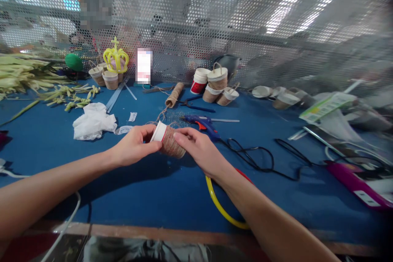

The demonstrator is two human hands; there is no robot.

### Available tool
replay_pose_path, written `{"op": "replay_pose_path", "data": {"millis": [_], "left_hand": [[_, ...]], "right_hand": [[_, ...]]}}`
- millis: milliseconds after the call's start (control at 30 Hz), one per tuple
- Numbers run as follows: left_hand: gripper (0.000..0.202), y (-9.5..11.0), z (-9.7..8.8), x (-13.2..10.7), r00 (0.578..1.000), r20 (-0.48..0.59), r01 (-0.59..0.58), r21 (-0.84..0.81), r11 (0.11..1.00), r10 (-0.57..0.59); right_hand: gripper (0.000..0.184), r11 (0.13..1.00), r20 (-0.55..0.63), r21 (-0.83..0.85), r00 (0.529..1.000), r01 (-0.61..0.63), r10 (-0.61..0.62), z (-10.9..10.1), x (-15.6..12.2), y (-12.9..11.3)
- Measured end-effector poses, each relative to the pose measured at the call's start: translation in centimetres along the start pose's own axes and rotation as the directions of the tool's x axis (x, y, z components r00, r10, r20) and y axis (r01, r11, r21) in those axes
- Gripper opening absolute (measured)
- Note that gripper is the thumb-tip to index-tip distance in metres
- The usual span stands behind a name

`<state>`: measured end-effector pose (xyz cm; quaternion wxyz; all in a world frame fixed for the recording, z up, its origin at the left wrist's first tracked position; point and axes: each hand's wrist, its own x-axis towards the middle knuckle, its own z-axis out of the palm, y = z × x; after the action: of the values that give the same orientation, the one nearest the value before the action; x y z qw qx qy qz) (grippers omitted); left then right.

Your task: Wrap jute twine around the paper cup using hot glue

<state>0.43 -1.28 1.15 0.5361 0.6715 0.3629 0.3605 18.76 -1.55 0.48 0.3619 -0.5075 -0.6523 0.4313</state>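
Observation:
Between my two hands, a paper cup (172, 142) lies tilted on its side above the blue table, brown twine wound around most of it and a white band bare at its left end. My left hand (135, 145) grips that white end, thumb in front. On the twine-wrapped part, the fingers and thumb of my right hand (196, 147) are closed. A strand of twine runs from behind the cup to a twine roll (175, 95). Just beyond my right hand lies a blue hot glue gun (204, 125) with a glue stick in its back.
Pliers (199, 108) and twine-wrapped cups (217, 80) stand farther back. White lace (93, 122) lies left, near pale husks (27, 73). A black cable (254, 157), a yellow ring (219, 204) and a magenta power strip (357, 182) are at right. Perforated metal (184, 20) closes off the back.

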Motion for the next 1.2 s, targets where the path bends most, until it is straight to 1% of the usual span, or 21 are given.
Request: {"op": "replay_pose_path", "data": {"millis": [133,467,633,833,967,1200], "left_hand": [[0.031,-0.08,-0.08,0.01,1.0,0.026,0.003,-0.014,1.0,-0.002],[0.032,-0.39,-0.11,0.27,0.996,0.078,0.054,-0.142,0.988,-0.043],[0.03,-0.21,-0.04,0.27,0.995,0.048,0.09,-0.118,0.989,-0.085],[0.03,-0.13,0.05,0.26,0.995,0.057,0.09,-0.141,0.986,-0.083],[0.029,-0.21,-0.03,0.19,0.995,0.062,0.088,-0.156,0.984,-0.079],[0.03,-0.24,0.08,0.28,0.995,0.058,0.083,-0.14,0.987,-0.075]], "right_hand": [[0.037,0.998,-0.008,-0.052,1.0,0.023,-0.024,-0.06,-0.08,-0.08],[0.037,0.988,-0.007,-0.137,0.997,0.07,-0.071,0.05,-0.21,-0.14],[0.038,0.981,-0.015,-0.171,0.996,0.088,-0.092,0.09,-0.42,-0.18],[0.037,0.983,-0.024,-0.153,0.994,0.101,-0.106,0.12,-0.45,0.11],[0.038,0.98,-0.03,-0.176,0.994,0.098,-0.105,0.14,-0.45,-0.06],[0.037,0.979,-0.04,-0.179,0.993,0.1,-0.108,0.28,-0.63,-0.34]]}}
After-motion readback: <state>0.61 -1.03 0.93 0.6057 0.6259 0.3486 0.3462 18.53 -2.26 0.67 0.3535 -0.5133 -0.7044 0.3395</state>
